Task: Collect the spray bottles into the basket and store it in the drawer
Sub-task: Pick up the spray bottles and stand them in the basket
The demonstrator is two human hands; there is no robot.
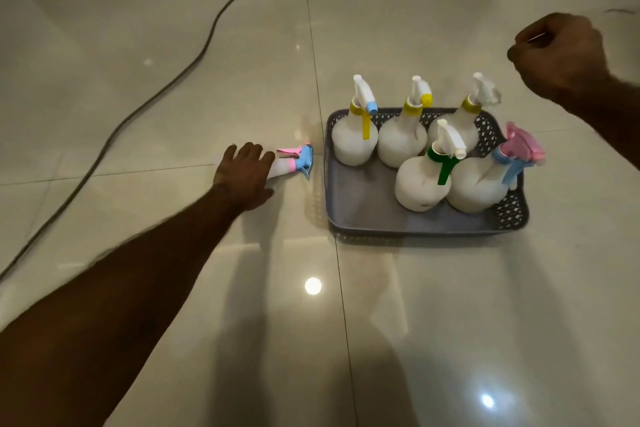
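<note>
Altogether six spray bottles show: five stand upright in the basket (363, 215) and one lies on its side on the floor (173, 97), just left of it. In the basket, three in the far row wear yellow collars; in the near row one has a green trigger (445, 168) and one a pink-and-blue head (519, 152). All have white, rounded bodies. The fallen bottle (294, 161) — pink and blue at the nozzle — has the left hand (244, 177) closed over its body. The right hand (561, 54) hangs above the basket's far right, fingers curled into a loose fist, empty. A cable (194, 59) snakes across the glossy tiles at left.
</note>
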